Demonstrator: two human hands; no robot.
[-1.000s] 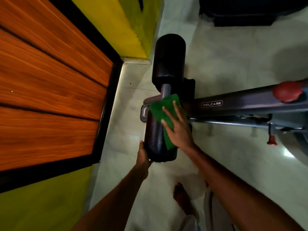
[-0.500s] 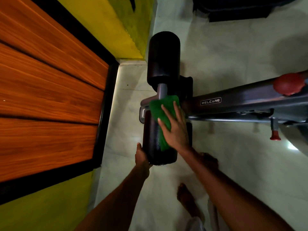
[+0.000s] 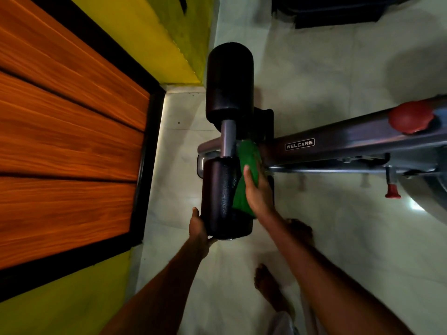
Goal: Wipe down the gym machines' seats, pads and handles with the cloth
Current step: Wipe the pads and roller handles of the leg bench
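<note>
Two black roller pads sit on one steel bar of a grey gym machine: a near pad (image 3: 217, 199) and a far pad (image 3: 229, 84). A green cloth (image 3: 245, 175) lies pressed on the right side of the near pad under my right hand (image 3: 257, 192), which holds it flat with fingers pointing away from me. My left hand (image 3: 199, 229) grips the near pad's lower left end. The machine's grey frame beam (image 3: 350, 143) with a WELCARE label runs off to the right.
A wooden panel with a black border (image 3: 72, 141) and a yellow wall (image 3: 135, 27) stand close on the left. A red knob (image 3: 411, 117) and a small red pin (image 3: 393, 191) sit on the frame. My bare feet (image 3: 268, 284) stand on the pale tiled floor. Dark equipment (image 3: 338, 10) lies at the top.
My right hand has slid the cloth from the top of the near pad round to its right side, bunching it narrower. My left hand stays at the pad's end.
</note>
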